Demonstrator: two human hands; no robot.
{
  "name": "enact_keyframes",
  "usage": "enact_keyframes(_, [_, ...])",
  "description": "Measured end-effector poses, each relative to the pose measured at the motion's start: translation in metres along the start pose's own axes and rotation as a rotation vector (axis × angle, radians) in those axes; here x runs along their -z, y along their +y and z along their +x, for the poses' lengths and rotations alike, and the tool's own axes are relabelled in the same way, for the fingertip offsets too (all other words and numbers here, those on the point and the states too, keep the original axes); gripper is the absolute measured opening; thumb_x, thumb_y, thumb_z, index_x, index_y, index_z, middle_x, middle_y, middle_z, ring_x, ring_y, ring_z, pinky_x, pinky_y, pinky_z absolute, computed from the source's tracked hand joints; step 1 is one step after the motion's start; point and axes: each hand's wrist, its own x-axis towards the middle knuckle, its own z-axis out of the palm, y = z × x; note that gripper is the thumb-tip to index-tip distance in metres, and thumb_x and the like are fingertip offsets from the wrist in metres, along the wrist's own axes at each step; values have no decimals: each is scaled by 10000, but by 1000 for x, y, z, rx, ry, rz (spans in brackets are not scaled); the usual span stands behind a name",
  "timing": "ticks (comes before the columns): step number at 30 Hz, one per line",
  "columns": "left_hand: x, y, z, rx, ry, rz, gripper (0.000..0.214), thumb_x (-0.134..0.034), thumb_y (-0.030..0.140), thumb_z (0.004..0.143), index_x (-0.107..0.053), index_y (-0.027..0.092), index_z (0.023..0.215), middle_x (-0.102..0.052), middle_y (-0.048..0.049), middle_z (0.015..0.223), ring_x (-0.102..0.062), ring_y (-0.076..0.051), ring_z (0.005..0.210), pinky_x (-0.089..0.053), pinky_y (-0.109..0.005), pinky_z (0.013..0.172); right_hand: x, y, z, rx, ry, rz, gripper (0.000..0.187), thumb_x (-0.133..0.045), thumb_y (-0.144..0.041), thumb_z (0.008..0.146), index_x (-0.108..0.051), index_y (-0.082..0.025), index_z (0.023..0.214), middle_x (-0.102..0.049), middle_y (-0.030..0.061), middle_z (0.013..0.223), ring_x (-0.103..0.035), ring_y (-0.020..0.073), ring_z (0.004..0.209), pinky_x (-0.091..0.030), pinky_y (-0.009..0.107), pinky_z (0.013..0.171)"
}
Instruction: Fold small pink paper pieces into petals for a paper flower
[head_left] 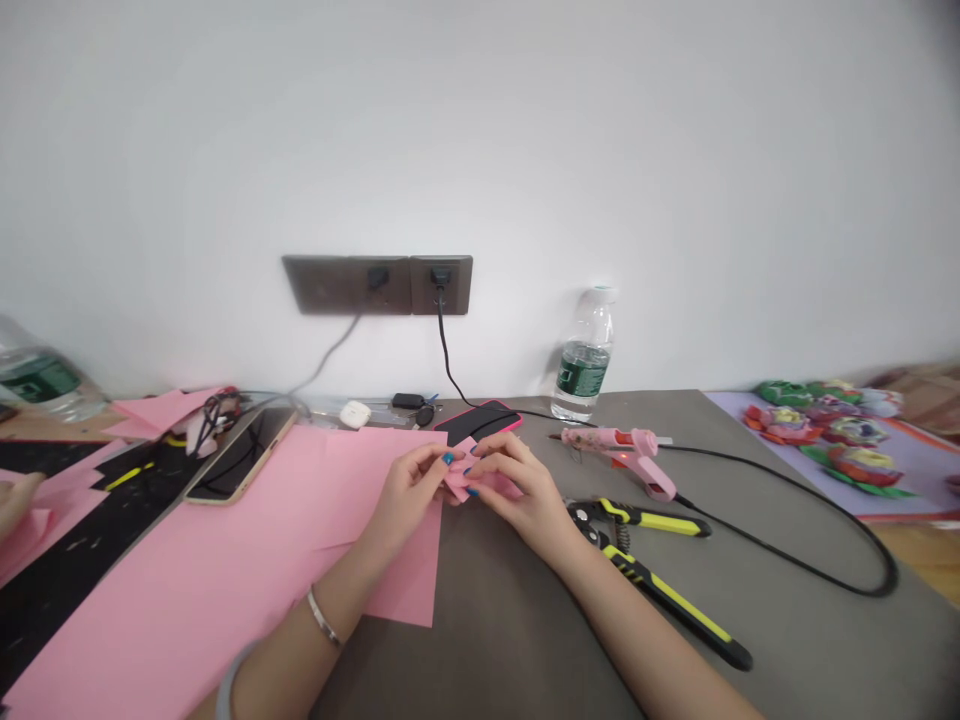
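Observation:
Between my fingertips is a small piece of folded pink paper. My left hand pinches it from the left, over the edge of the large pink sheets. From the right, my right hand grips the same piece with thumb and fingers, covering part of its folds. A phone with a pink edge lies just behind the hands. Wire strippers with yellow and black handles rest beside my right forearm, and a pink glue gun lies beyond them.
A water bottle stands against the wall near the socket panel. The glue gun's black cable loops rightward. Colourful paper flowers sit far right. Another phone lies on the pink sheets. Another person's hand shows at far left.

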Motion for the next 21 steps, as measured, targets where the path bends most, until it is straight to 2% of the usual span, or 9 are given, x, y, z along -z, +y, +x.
enact_keyframes(3, [-1, -1, -1, 8, -32, -21, 425, -664, 516, 788, -689, 131, 966, -650, -38, 751, -633, -133, 634, -582, -256, 581, 0, -1, 1, -8, 18, -2, 106, -576, -149, 900, -641, -223, 860, -594, 70, 981, -582, 203, 942, -481, 339, 819])
enact_keyframes(6, [-2, -4, -3, 16, -59, -10, 426, -706, 462, 776, -667, 135, 1045, -665, -53, 819, -642, -140, 690, -590, -253, 595, 1, -3, 3, -3, 44, 19, 116, -560, -139, 903, -625, -220, 851, -618, 59, 901, -591, 195, 869, -486, 320, 768])
enact_keyframes(12, [-2, -3, -1, 54, -25, -81, 383, -735, 430, 756, -671, 140, 998, -664, -47, 822, -649, -141, 711, -591, -261, 629, 1, -3, 3, -29, 56, 9, 106, -554, -172, 907, -619, -223, 841, -627, 66, 895, -598, 209, 880, -481, 335, 772])
enact_keyframes(16, [0, -4, -2, 15, -77, -74, 355, -766, 340, 739, -661, 149, 1019, -688, -68, 901, -669, -166, 789, -581, -276, 687, 1, -2, 3, -80, 83, -2, 112, -552, -221, 911, -614, -216, 818, -623, 74, 909, -597, 224, 898, -469, 357, 787])
enact_keyframes(21, [1, -6, -3, -12, -110, 5, 308, -728, 290, 774, -656, 168, 1047, -692, -70, 974, -672, -167, 819, -568, -289, 739, 1, -3, 4, -59, 91, 5, 126, -535, -207, 913, -563, -211, 790, -597, 36, 804, -570, 191, 773, -434, 313, 710])
